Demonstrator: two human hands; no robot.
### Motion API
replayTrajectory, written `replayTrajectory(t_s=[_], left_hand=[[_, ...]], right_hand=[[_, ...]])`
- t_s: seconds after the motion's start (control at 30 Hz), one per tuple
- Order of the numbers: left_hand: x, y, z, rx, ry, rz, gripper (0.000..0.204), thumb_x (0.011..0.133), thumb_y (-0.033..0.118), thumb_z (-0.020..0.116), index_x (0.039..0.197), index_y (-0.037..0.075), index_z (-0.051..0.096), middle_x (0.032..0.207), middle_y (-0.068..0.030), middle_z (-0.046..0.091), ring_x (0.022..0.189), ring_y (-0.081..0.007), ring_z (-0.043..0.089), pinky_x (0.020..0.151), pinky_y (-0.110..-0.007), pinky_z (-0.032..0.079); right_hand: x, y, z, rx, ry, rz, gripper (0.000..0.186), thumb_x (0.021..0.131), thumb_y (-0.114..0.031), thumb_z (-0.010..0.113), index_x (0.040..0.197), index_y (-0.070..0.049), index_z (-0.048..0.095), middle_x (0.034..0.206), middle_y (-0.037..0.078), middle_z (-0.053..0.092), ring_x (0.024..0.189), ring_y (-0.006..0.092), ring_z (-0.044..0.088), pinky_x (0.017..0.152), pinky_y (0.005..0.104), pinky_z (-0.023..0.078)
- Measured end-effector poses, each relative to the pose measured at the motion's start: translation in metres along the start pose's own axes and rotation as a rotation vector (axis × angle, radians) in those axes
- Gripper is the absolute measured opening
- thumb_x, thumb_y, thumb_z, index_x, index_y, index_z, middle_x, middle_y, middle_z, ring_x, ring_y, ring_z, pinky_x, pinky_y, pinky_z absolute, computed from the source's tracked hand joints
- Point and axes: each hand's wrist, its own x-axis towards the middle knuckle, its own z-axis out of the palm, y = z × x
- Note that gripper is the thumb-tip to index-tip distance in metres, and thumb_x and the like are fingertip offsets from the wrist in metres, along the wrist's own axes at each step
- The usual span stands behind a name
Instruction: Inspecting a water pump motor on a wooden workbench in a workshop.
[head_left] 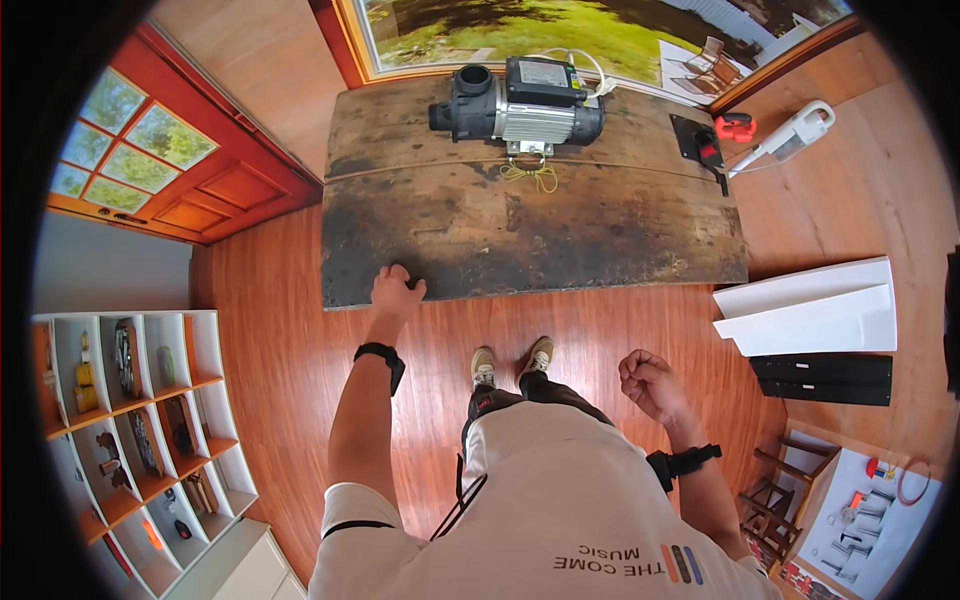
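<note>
At the near left edge of a worn wooden table (560,225), my left hand (397,289) rests with bent fingers. Its thumb stands a little apart, with dark tabletop showing in the gap. My right hand (652,386) hangs over the floor in front of the table, curled into a loose fist with nothing seen in it. Toward the table's far side sits a pump (545,124) with a ribbed silver motor and black ends, out of reach of both hands. A yellow-green wire (540,178) lies coiled before its foot, and a pale cable (597,72) loops behind it.
A black and red tool (708,150), a red device (735,127) and a white handheld vacuum (790,135) are at the far right. White panels (815,305) and a black case (825,379) lie right. A cubby shelf (150,420) stands left, below a red door (170,150).
</note>
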Motion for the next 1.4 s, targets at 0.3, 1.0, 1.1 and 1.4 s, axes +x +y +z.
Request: replayTrajectory(t_s=[0.3,1.0,1.1,1.4], left_hand=[[-0.002,0.019,0.000,0.152,-0.078,-0.173,0.050,0.072,0.035,0.068,0.112,0.006,0.057,0.121,-0.0114,0.048,0.119,-0.0313,0.043,0.098,-0.044,0.039],[-0.002,0.010,0.006,0.081,-0.025,-0.148,0.032,0.074,0.030,0.068,0.097,0.009,0.062,0.114,-0.0098,0.050,0.112,-0.0314,0.046,0.094,-0.042,0.041],[-0.001,0.017,0.005,0.113,-0.031,-0.176,0.031,0.074,0.030,0.068,0.097,0.009,0.062,0.115,-0.0095,0.050,0.113,-0.0309,0.046,0.094,-0.042,0.041],[0.007,-0.015,0.022,0.026,0.097,-0.042,0.023,0.076,0.022,0.067,0.092,0.006,0.062,0.106,-0.0121,0.054,0.103,-0.0337,0.051,0.089,-0.040,0.046]], right_hand=[[0.007,-0.007,0.000,-0.003,-0.032,0.018,0.012,0.081,0.008,0.045,0.081,-0.002,0.052,0.078,0.006,0.055,0.061,0.0100,0.043,0.057,0.0220,0.038],[0.006,-0.002,-0.010,0.048,-0.019,0.009,0.013,0.081,0.008,0.044,0.081,-0.002,0.052,0.077,0.006,0.054,0.061,0.0102,0.043,0.056,0.0217,0.037],[0.005,-0.003,-0.007,0.044,-0.017,0.001,0.013,0.081,0.009,0.044,0.081,-0.002,0.052,0.077,0.006,0.055,0.061,0.0103,0.043,0.056,0.0218,0.038],[0.001,-0.006,-0.013,0.044,-0.013,-0.016,0.014,0.080,0.009,0.043,0.080,-0.002,0.052,0.077,0.007,0.055,0.061,0.0106,0.044,0.056,0.0221,0.038]])
